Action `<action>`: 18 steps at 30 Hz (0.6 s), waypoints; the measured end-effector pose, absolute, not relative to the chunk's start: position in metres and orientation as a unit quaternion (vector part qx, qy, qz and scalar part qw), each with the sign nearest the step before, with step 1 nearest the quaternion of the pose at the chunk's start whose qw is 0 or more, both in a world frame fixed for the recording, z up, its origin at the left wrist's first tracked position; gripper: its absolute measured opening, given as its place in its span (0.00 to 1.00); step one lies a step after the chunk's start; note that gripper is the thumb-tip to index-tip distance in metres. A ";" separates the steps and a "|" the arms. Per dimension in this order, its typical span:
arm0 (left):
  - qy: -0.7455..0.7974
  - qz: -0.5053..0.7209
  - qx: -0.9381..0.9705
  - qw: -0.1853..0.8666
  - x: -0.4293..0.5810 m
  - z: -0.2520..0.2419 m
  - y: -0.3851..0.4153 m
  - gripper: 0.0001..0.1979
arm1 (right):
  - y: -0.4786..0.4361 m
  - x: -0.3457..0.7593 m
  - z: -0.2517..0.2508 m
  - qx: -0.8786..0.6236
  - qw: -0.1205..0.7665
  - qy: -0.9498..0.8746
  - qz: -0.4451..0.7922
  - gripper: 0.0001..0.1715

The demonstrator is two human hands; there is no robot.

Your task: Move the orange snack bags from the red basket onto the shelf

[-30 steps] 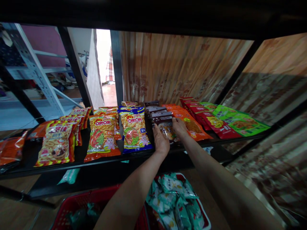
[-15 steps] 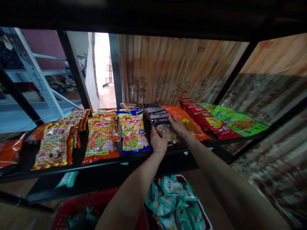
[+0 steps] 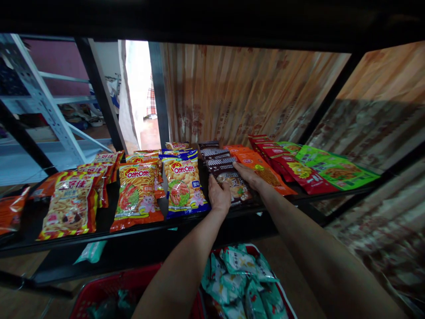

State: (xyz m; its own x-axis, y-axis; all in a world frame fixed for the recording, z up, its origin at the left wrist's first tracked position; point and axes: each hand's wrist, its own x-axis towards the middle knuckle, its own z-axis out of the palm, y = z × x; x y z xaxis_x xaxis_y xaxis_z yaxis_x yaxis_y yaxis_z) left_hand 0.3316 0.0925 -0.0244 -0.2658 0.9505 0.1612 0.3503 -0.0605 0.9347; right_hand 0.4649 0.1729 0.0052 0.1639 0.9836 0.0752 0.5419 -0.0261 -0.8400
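While the left hand (image 3: 219, 194) holds the front brown packet (image 3: 237, 187) at its left edge, the right hand (image 3: 249, 175) holds the right edge; the packet sits at the front of the black shelf (image 3: 104, 217), between blue packet (image 3: 182, 181) and orange packets (image 3: 260, 167).

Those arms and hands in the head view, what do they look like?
The left hand and right hand are human and ungloved. The left forearm and right forearm taper toward wrists without a visible watch, sleeve or cable.
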 end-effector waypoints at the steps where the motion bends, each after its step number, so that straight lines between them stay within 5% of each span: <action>1: 0.618 0.499 0.528 0.300 0.331 -0.024 0.092 0.32 | 0.173 0.464 0.004 -0.652 0.392 -0.579 0.294 0.29; 18: 0.637 0.481 0.523 0.298 0.330 -0.020 0.089 0.35 | 0.181 0.464 -0.013 -0.646 0.395 -0.592 0.277 0.32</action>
